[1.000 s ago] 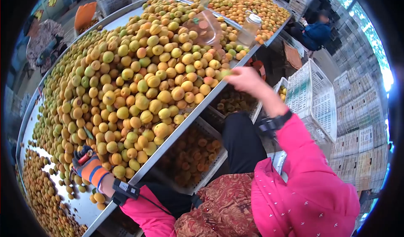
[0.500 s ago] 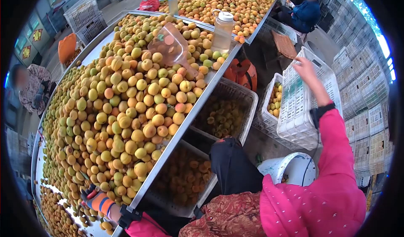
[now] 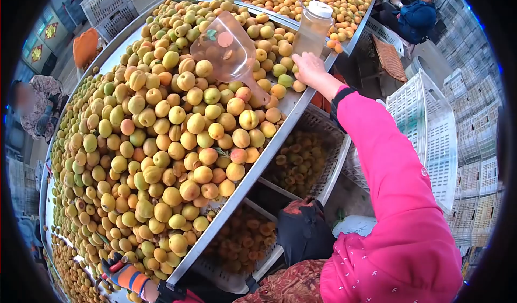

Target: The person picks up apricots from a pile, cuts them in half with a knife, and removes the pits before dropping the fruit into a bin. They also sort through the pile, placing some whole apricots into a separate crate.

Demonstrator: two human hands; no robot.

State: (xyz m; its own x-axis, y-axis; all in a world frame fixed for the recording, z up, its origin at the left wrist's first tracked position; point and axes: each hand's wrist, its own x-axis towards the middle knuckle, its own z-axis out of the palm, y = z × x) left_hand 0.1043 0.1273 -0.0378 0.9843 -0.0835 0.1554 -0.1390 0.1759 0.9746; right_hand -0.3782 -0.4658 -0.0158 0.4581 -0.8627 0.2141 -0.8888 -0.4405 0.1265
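Observation:
My gloved left hand [image 3: 129,276] is at the table's near-left edge, its fingers closed round a small red tool [image 3: 115,266], partly hidden. My bare right hand [image 3: 313,70] reaches over the metal rim [image 3: 269,160], in front of the base of a clear bottle [image 3: 312,29] with a white lid. Its fingers are loosely bent and slightly apart, close to several fruits, and no held thing shows. Many yellow-orange fruits [image 3: 161,157] are heaped on the table. On the heap rests a clear plastic scoop [image 3: 229,50], its handle pointing towards the right rim.
Below the rim stand a crate of halved fruit [image 3: 333,165] and another crate [image 3: 266,260]. White crates [image 3: 425,125] stand at the right, near a white bucket [image 3: 355,225]. One person [image 3: 417,17] sits at the upper right, another [image 3: 39,106] at the left.
My right hand has moved left from the white crates to the bottle and table rim. The upper white crate has shifted and tilted. My left hand stays near the same spot.

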